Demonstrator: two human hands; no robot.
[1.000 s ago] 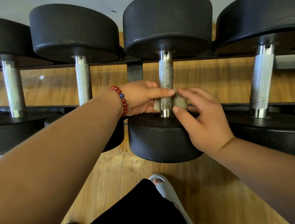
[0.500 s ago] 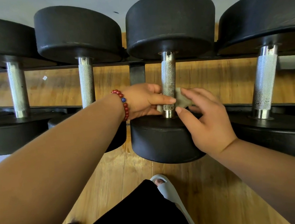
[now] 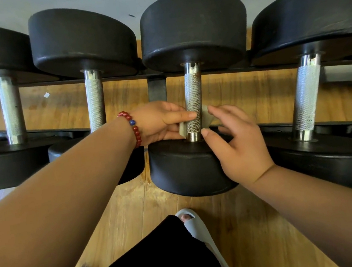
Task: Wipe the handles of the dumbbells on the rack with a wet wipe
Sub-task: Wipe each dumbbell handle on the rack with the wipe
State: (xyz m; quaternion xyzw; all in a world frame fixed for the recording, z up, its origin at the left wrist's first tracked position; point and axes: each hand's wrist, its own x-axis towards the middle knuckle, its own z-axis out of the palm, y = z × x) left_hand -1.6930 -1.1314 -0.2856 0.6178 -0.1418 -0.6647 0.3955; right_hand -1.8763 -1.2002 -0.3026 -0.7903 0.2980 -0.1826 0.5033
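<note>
Snugly, wet wipe (image 3: 206, 117) loops behind handle (image 3: 192, 91) between left hand (image 3: 158, 122), right hand (image 3: 238, 145).

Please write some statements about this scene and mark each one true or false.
1. The wipe passes behind the handle of the third dumbbell from the left. True.
2. The bead bracelet is on the right wrist. False: it is on the left wrist.
3. The left hand and the right hand each hold one end of the wipe. True.
4. The floor is grey carpet. False: it is wood.
</note>
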